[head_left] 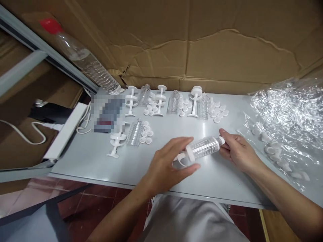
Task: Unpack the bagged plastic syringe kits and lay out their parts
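Observation:
A clear ribbed plastic syringe (205, 148) with white end pieces is held slightly tilted above the table. My right hand (237, 149) pinches the small white tip at its right end between thumb and fingers. Around the white collar and plunger at the other end, my left hand (166, 164) is spread, thumb and fingers apart; whether it touches the syringe is hard to see. Farther back lie clear ribbed barrels (174, 102), white plungers (160, 101) and small piles of white nozzles (218, 111). Another barrel (135, 132) rests nearer on the left, beside a plunger (115, 144) and nozzles (146, 133).
A crinkled clear plastic bag (290, 111) with white pieces (275, 151) covers the table's right side. At the back left stands a red-capped water bottle (88, 64). A blurred-out item (108, 114), white cables and a power strip (67, 132) lie left. Cardboard (214, 50) lines the back.

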`<move>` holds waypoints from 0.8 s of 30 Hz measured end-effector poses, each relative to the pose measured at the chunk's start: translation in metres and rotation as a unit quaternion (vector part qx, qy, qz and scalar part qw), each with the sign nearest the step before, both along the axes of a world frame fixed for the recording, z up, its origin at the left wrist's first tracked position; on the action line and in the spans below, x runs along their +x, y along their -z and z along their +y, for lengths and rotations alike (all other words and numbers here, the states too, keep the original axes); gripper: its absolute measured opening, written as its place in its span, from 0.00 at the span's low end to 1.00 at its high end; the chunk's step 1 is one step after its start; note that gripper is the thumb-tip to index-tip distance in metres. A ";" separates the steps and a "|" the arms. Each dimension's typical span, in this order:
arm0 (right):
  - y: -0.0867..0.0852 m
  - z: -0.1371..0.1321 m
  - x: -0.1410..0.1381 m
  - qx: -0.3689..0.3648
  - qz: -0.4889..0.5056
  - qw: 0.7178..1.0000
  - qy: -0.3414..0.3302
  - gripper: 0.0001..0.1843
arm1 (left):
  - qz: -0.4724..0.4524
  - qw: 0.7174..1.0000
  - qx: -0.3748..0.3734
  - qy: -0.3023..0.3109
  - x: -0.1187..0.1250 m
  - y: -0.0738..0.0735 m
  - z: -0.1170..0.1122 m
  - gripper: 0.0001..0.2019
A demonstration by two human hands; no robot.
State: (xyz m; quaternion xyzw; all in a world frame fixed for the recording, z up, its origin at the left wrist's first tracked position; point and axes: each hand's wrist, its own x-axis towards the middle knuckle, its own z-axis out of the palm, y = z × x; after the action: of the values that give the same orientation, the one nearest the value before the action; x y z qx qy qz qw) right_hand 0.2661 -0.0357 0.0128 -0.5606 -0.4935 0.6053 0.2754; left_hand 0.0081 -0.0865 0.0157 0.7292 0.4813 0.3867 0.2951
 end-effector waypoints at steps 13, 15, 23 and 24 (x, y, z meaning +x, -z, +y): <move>0.017 -0.007 -0.009 0.110 -0.021 0.993 0.023 0.37 | -0.173 0.890 -0.420 0.034 -0.009 -0.006 0.026 0.24; 0.016 -0.007 -0.009 0.131 0.003 0.991 0.040 0.36 | -0.128 0.925 -0.358 0.023 -0.009 -0.007 0.026 0.21; 0.015 -0.005 -0.013 0.108 -0.017 0.986 0.122 0.38 | 0.013 0.998 0.042 0.040 0.008 -0.010 0.019 0.15; 0.015 -0.006 -0.014 0.126 -0.030 0.982 0.140 0.38 | 0.000 1.000 0.001 0.030 0.009 -0.010 0.019 0.16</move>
State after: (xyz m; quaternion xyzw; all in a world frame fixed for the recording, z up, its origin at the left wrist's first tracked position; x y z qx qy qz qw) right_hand 0.2516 -0.0417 -0.0019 -0.6028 -0.4901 0.4767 0.4113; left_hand 0.0176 -0.0670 0.0261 0.7437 0.4590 0.3782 0.3052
